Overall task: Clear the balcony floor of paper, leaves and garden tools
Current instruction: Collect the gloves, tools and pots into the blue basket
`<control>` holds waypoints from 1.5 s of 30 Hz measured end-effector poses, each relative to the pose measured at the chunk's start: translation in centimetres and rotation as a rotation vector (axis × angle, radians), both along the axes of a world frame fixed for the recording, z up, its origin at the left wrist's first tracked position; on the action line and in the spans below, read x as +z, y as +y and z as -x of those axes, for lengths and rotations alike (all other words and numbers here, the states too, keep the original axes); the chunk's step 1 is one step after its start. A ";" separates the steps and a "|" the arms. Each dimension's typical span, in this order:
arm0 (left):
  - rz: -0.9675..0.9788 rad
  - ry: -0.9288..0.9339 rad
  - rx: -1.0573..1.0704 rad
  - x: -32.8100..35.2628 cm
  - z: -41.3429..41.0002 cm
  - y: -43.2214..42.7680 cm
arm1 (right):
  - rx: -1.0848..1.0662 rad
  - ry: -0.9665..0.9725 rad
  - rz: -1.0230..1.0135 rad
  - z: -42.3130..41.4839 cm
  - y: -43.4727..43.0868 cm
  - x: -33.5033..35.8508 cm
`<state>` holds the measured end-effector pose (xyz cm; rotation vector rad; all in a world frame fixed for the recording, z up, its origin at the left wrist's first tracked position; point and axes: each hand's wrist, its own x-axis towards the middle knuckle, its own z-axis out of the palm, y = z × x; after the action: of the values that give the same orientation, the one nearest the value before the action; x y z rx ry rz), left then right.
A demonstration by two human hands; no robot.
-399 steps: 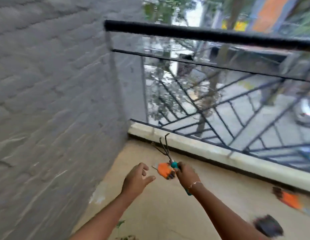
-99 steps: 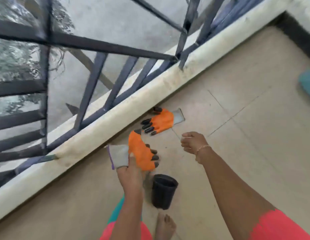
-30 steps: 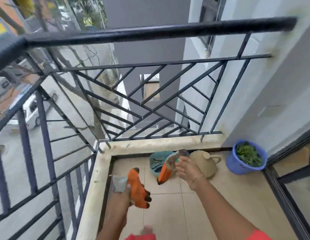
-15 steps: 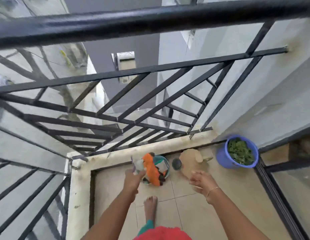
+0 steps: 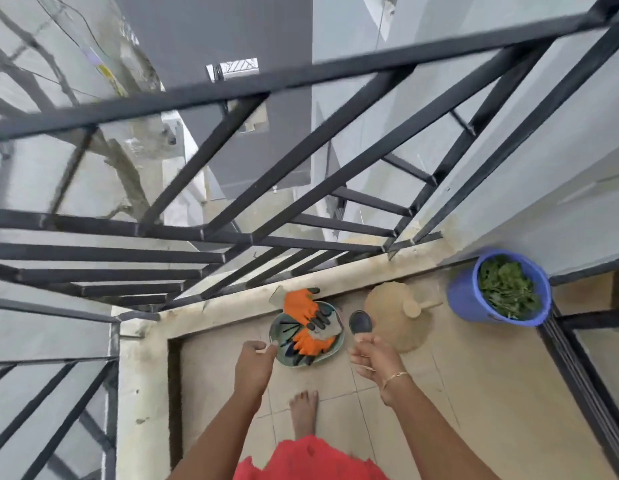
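Note:
Two orange gloves with black fingertips lie in a teal bowl [image 5: 301, 364] on the balcony floor by the corner kerb. One glove [image 5: 300, 307] hangs over the bowl's far rim and the other glove [image 5: 311, 342] lies inside. Dark tines of a hand rake [image 5: 288, 328] show under them. My left hand [image 5: 254, 362] hovers just left of the bowl, fingers loosely curled, holding nothing. My right hand [image 5: 373, 355] hangs to the bowl's right with relaxed fingers, also holding nothing.
A small black pot [image 5: 360, 322] stands right of the bowl, beside a tan watering can [image 5: 398, 318]. A blue bucket [image 5: 463, 303] of green leaves sits in the right corner. The black railing [image 5: 301, 209] runs along the kerb. My bare foot [image 5: 303, 415] stands on the tiles.
My left hand has let go of the orange glove, which now lies in the teal bowl on top of the other one. My right hand has stayed empty.

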<state>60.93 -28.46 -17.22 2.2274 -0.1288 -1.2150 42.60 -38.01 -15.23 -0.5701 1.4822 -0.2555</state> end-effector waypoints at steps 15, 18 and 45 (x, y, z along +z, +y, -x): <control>0.205 0.336 0.199 -27.4 -4.1 -9.7 | -0.160 -0.174 0.136 -7.5 -3.3 -34.4; 0.407 0.206 0.233 -25.8 -7.0 -11.1 | -0.087 -0.197 0.273 -8.7 -5.5 -37.9; 0.277 0.058 0.115 -26.0 -6.6 -8.5 | 0.959 0.690 0.754 -12.3 -9.2 -44.4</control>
<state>67.52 -36.97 -43.22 1.9318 -0.1357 -1.1250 54.92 -47.21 -59.67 -2.0496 1.5414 0.1866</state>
